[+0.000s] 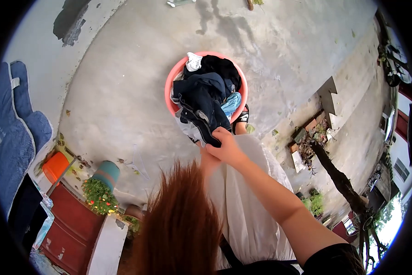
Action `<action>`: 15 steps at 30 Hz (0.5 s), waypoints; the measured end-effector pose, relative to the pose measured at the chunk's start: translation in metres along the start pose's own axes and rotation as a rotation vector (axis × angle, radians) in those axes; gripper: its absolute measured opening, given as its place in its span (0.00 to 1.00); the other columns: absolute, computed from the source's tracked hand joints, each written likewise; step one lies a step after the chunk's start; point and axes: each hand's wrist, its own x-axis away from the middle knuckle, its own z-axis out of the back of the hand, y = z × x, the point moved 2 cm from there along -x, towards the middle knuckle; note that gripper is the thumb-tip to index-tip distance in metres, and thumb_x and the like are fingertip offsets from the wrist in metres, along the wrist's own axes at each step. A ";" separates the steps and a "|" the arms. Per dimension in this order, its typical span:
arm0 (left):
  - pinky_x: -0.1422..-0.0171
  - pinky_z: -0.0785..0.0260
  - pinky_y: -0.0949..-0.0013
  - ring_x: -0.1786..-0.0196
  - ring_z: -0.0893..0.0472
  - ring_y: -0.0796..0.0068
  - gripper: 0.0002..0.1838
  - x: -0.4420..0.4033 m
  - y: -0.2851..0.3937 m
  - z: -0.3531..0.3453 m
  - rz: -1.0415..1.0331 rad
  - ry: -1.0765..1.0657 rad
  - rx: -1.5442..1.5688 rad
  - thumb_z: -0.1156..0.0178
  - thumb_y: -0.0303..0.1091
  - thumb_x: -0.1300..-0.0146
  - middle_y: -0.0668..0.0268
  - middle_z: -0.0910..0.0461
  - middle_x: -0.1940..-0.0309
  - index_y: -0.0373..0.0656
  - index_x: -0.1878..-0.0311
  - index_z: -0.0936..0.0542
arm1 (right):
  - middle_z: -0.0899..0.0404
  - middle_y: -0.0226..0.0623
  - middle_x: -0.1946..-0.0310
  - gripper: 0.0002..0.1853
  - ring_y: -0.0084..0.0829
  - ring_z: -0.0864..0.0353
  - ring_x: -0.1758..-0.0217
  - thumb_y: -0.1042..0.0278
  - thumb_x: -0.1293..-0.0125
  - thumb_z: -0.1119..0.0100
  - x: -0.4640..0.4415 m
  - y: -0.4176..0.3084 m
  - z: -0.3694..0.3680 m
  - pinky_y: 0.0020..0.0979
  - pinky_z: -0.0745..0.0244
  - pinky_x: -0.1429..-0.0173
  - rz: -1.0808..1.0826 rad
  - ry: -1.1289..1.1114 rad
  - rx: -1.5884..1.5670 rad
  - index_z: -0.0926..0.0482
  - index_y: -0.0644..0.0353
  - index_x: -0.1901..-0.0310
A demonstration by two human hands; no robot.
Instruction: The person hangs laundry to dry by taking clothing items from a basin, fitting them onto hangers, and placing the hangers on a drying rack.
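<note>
A pink basin full of clothes stands on the concrete in front of me. Out over its near rim comes a dark navy garment, with a waistband-like edge pulled toward me. My right hand pinches the near end of that garment. Close beneath it, my left hand grips the same end; hanging hair and the right hand cover part of it. Around the garment in the basin lie a black cloth, a white patterned cloth and a light blue cloth.
Blue textiles hang at the left. Below them are an orange bucket and a flowering potted plant. A thin hanger lies on the floor. A tree trunk and a rubble pile stand to the right.
</note>
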 end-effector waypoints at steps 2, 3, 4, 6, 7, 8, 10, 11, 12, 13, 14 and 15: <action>0.47 0.31 0.66 0.50 0.22 0.65 0.25 0.011 0.016 -0.014 -0.023 -0.006 -0.006 0.40 0.26 0.47 0.58 0.23 0.54 0.36 0.44 0.32 | 0.26 0.44 0.65 0.14 0.44 0.26 0.59 0.70 0.55 0.36 0.009 -0.019 0.016 0.36 0.29 0.54 -0.017 -0.030 0.001 0.24 0.71 0.67; 0.47 0.31 0.66 0.49 0.23 0.65 0.25 0.016 0.024 -0.019 -0.022 -0.004 -0.019 0.40 0.26 0.47 0.58 0.23 0.54 0.36 0.44 0.32 | 0.27 0.44 0.67 0.13 0.42 0.26 0.62 0.71 0.54 0.38 0.014 -0.030 0.023 0.34 0.29 0.57 -0.038 -0.036 0.004 0.26 0.71 0.68; 0.45 0.33 0.66 0.48 0.23 0.65 0.25 0.024 0.033 -0.023 -0.010 0.002 -0.040 0.41 0.25 0.47 0.58 0.23 0.53 0.37 0.43 0.32 | 0.28 0.43 0.67 0.13 0.40 0.27 0.63 0.71 0.53 0.38 0.017 -0.041 0.033 0.33 0.30 0.58 -0.083 -0.077 0.000 0.27 0.70 0.68; 0.41 0.35 0.65 0.45 0.25 0.65 0.25 0.043 0.052 -0.029 0.016 0.015 -0.080 0.44 0.23 0.47 0.58 0.24 0.52 0.37 0.43 0.31 | 0.30 0.41 0.68 0.12 0.35 0.28 0.65 0.72 0.53 0.39 0.026 -0.062 0.052 0.31 0.31 0.60 -0.175 -0.161 -0.004 0.28 0.70 0.69; 0.39 0.37 0.65 0.43 0.27 0.66 0.24 0.057 0.067 -0.031 -0.019 0.027 0.126 0.47 0.21 0.46 0.57 0.26 0.49 0.37 0.43 0.30 | 0.33 0.35 0.71 0.10 0.27 0.31 0.69 0.73 0.52 0.40 0.031 -0.072 0.059 0.27 0.34 0.63 -0.185 -0.134 -0.114 0.29 0.68 0.70; 0.39 0.37 0.66 0.45 0.26 0.67 0.22 0.069 0.081 -0.030 0.004 0.051 0.130 0.49 0.20 0.45 0.58 0.25 0.50 0.37 0.44 0.29 | 0.34 0.34 0.73 0.09 0.25 0.32 0.70 0.74 0.51 0.41 0.034 -0.084 0.068 0.27 0.34 0.64 -0.170 -0.150 -0.114 0.29 0.68 0.70; 0.41 0.36 0.67 0.48 0.25 0.69 0.20 0.092 0.117 -0.021 0.045 0.105 0.143 0.51 0.20 0.43 0.59 0.24 0.52 0.37 0.46 0.28 | 0.35 0.31 0.75 0.08 0.21 0.34 0.71 0.75 0.50 0.42 0.038 -0.109 0.087 0.25 0.35 0.65 -0.134 -0.187 -0.111 0.29 0.67 0.71; 0.41 0.35 0.68 0.48 0.24 0.70 0.18 0.104 0.114 -0.012 0.104 0.156 0.157 0.53 0.20 0.42 0.60 0.23 0.53 0.37 0.47 0.28 | 0.37 0.23 0.76 0.05 0.15 0.38 0.70 0.76 0.48 0.45 0.042 -0.123 0.096 0.21 0.41 0.66 -0.152 -0.242 -0.096 0.27 0.64 0.68; 0.41 0.34 0.69 0.49 0.24 0.72 0.17 0.115 0.101 0.003 0.162 0.208 0.176 0.54 0.21 0.41 0.62 0.22 0.54 0.38 0.47 0.27 | 0.37 0.22 0.76 0.04 0.14 0.38 0.70 0.76 0.47 0.45 0.045 -0.138 0.103 0.21 0.41 0.66 -0.161 -0.259 -0.119 0.27 0.64 0.68; 0.42 0.34 0.70 0.50 0.23 0.73 0.16 0.125 0.088 0.015 0.221 0.261 0.198 0.56 0.21 0.39 0.63 0.21 0.55 0.38 0.48 0.27 | 0.36 0.21 0.76 0.04 0.14 0.38 0.70 0.76 0.47 0.45 0.048 -0.151 0.109 0.21 0.41 0.66 -0.171 -0.278 -0.139 0.27 0.63 0.68; 0.43 0.33 0.71 0.52 0.23 0.74 0.15 0.136 0.077 0.027 0.247 0.338 0.217 0.56 0.23 0.38 0.63 0.21 0.57 0.39 0.49 0.27 | 0.35 0.20 0.76 0.04 0.14 0.38 0.70 0.76 0.47 0.45 0.051 -0.162 0.115 0.20 0.41 0.66 -0.183 -0.297 -0.159 0.26 0.63 0.68; 0.45 0.33 0.71 0.53 0.23 0.74 0.14 0.144 0.071 0.039 0.270 0.413 0.238 0.56 0.25 0.37 0.64 0.21 0.59 0.39 0.50 0.26 | 0.34 0.18 0.75 0.04 0.13 0.38 0.70 0.77 0.46 0.44 0.055 -0.171 0.122 0.20 0.42 0.66 -0.167 -0.329 -0.189 0.26 0.63 0.68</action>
